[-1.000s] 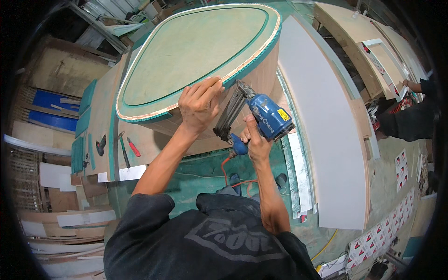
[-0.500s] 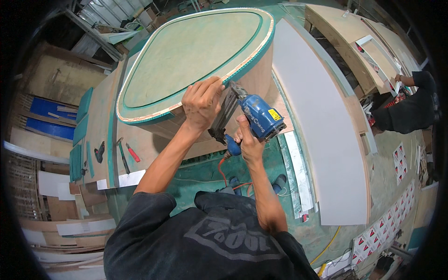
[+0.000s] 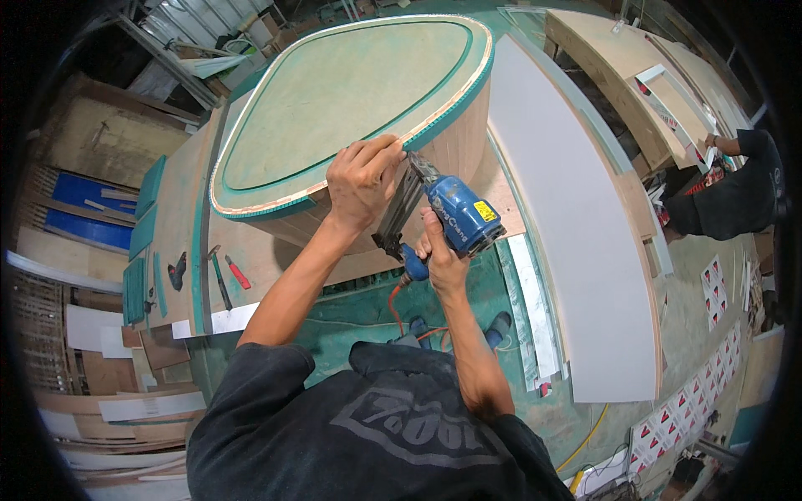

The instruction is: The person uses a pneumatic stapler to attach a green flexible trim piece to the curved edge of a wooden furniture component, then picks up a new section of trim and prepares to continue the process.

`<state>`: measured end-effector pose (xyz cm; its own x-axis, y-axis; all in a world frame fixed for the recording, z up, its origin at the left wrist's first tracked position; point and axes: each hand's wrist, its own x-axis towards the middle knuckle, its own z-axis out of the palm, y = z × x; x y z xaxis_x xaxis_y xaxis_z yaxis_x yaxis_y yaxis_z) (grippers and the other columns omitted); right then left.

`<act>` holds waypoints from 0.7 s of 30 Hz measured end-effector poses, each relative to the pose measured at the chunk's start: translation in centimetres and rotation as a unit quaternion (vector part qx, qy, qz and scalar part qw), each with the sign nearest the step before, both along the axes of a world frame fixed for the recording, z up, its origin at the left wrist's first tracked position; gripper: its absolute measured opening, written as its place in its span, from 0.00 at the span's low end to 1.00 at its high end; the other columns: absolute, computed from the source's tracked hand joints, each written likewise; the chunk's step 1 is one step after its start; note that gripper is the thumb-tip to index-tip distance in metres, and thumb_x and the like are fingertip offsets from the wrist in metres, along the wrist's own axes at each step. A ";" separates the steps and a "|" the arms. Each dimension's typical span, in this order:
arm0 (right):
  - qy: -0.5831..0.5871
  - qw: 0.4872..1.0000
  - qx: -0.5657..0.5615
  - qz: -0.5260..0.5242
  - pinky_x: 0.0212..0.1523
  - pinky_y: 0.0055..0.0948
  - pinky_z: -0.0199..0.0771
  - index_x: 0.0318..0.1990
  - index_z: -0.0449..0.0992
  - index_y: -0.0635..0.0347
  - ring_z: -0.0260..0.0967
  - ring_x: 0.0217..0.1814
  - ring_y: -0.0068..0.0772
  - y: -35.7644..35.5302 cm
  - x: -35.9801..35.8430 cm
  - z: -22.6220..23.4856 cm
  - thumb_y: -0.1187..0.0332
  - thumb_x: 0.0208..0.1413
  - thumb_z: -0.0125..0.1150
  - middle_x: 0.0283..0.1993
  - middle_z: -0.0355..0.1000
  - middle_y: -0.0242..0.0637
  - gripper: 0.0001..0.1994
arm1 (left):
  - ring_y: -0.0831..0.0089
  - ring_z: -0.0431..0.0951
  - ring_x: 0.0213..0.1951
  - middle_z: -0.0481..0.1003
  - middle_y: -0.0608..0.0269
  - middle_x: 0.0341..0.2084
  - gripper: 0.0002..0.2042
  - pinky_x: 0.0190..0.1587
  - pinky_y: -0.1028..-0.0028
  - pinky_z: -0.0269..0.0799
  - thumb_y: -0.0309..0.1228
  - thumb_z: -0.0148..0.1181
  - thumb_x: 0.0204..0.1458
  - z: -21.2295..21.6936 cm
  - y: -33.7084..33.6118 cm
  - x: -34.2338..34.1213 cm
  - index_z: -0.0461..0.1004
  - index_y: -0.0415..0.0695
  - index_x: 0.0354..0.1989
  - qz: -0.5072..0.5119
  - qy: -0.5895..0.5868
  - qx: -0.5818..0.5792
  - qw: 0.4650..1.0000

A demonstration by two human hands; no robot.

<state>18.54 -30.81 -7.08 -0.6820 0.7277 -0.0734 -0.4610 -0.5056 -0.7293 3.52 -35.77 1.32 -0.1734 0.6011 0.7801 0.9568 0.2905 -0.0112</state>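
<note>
A large rounded wooden form (image 3: pixel 351 92) stands before me, with a greenish top and a teal, ribbed strip (image 3: pixel 455 103) around its edge. My left hand (image 3: pixel 363 179) is closed over the near edge, fingers on top of the pale rim. In my right hand (image 3: pixel 443 257) is a blue and black air nail gun (image 3: pixel 459 213), held by its handle. Its nose meets the rim just right of my left fingers; whether it touches is hard to make out. An orange air hose (image 3: pixel 394 305) runs down from the handle.
A hammer (image 3: pixel 220 280), a red utility knife (image 3: pixel 238 272) and teal pieces (image 3: pixel 144 225) lie on the board at left. A long white curved panel (image 3: pixel 576 209) stretches along the right. Another person (image 3: pixel 727 184) works at a bench at far right.
The nail gun has shifted slightly down and left, its body tilting a little. My left hand stays on the rim, almost unmoved.
</note>
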 end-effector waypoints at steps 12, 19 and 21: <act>-0.008 1.000 0.003 -0.008 0.22 0.23 0.61 0.44 0.76 0.66 0.56 0.20 0.16 -0.2 -0.3 -0.3 0.65 0.62 0.65 0.23 0.63 0.25 0.12 | 0.65 0.81 0.35 0.83 0.62 0.37 0.09 0.38 0.70 0.76 0.26 0.72 0.46 -0.2 0.0 -0.6 0.84 0.43 0.37 -0.028 -0.089 0.027 0.995; -0.017 1.000 0.011 -0.011 0.22 0.23 0.62 0.44 0.76 0.68 0.56 0.20 0.16 0.0 -0.3 0.1 0.65 0.62 0.64 0.25 0.65 0.27 0.12 | 0.66 0.81 0.34 0.83 0.62 0.37 0.09 0.39 0.71 0.76 0.25 0.72 0.46 -0.1 0.2 -0.6 0.84 0.43 0.36 -0.028 -0.080 0.030 0.996; -0.022 1.000 0.008 -0.009 0.22 0.23 0.61 0.44 0.76 0.68 0.56 0.20 0.16 0.0 -0.3 0.2 0.65 0.62 0.64 0.25 0.65 0.27 0.13 | 0.66 0.81 0.34 0.83 0.62 0.36 0.09 0.39 0.71 0.76 0.25 0.72 0.45 -0.2 0.3 -0.7 0.84 0.43 0.36 -0.026 -0.078 0.029 0.996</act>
